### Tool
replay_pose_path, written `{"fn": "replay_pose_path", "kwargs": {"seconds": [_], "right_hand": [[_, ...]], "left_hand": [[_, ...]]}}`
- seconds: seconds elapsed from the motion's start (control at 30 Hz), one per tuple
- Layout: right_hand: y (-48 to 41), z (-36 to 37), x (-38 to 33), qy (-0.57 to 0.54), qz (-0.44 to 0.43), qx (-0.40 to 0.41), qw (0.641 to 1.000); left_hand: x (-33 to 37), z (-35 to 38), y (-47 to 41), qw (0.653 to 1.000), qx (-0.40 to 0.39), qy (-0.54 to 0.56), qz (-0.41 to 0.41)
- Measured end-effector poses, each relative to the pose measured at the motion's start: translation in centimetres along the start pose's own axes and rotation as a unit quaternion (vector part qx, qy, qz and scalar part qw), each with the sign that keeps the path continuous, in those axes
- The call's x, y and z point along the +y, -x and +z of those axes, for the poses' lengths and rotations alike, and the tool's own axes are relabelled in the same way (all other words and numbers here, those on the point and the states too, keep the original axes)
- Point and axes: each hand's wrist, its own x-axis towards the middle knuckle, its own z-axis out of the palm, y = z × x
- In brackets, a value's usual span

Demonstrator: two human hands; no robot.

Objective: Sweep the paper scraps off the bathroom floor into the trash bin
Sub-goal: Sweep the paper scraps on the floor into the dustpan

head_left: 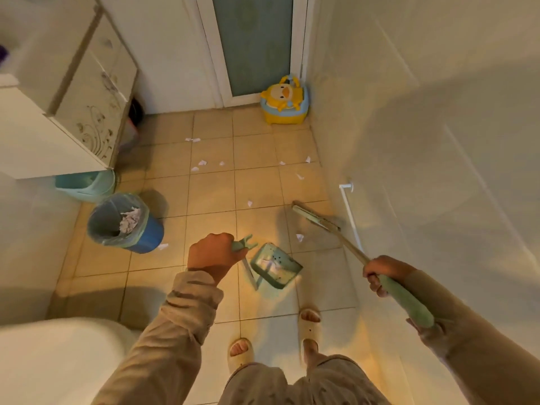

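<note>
Gripping the dustpan [276, 266] by its handle, the left hand [211, 255] is closed; scraps lie in the pan. The right hand [380, 273] is closed around the broom [317, 220] handle, its head low near the right wall. Paper scraps [201, 163] are scattered over the tiled floor [210, 194] toward the door. The lined trash bin [125, 222] stands at the left, paper inside, one scrap just beside it.

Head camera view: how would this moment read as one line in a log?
left hand: holds dustpan, paper inside | right hand: holds broom | scraps on floor | trash bin: holds paper
</note>
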Motion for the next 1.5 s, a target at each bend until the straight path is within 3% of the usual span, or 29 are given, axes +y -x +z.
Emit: {"fn": "replay_pose_path", "kwargs": {"seconds": [0.17,0.5,0.73,0.87,1.0,1.17,1.4,1.5], "right_hand": [[-2.5,-3.3,-1.5,-0.037,-0.054,-0.019,0.998],[-2.1,-3.2,0.2,-0.133,-0.065,-0.145,0.978],[-3.0,-2.4,3.0,-0.063,0.138,-0.171,0.974],[-2.4,-3.5,4.3,-0.127,0.16,-0.199,0.958],[-1.5,-2.4,3.9,-0.121,0.159,-0.199,0.959],[-0.7,-0.5,1.2,-0.086,0.138,-0.195,0.967],[-1.3,2.6,-4.0,-0.039,0.101,-0.191,0.976],[-1.9,4.5,-7.0,0.017,0.089,-0.192,0.977]], "left_hand": [[-0.1,-0.7,-0.9,0.999,-0.028,0.015,-0.03],[1.7,-0.3,-0.4,0.999,-0.023,-0.036,-0.027],[0.2,-0.3,0.0,0.999,-0.028,-0.022,-0.041],[0.3,0.0,0.2,0.999,-0.014,-0.016,-0.034],[-1.3,0.3,1.0,0.999,0.005,-0.026,-0.03],[-6.4,0.9,3.4,0.994,-0.016,0.048,-0.093],[-9.1,2.3,6.3,0.947,0.057,0.188,-0.252],[-9.7,2.0,6.3,0.937,0.07,0.193,-0.283]]}}
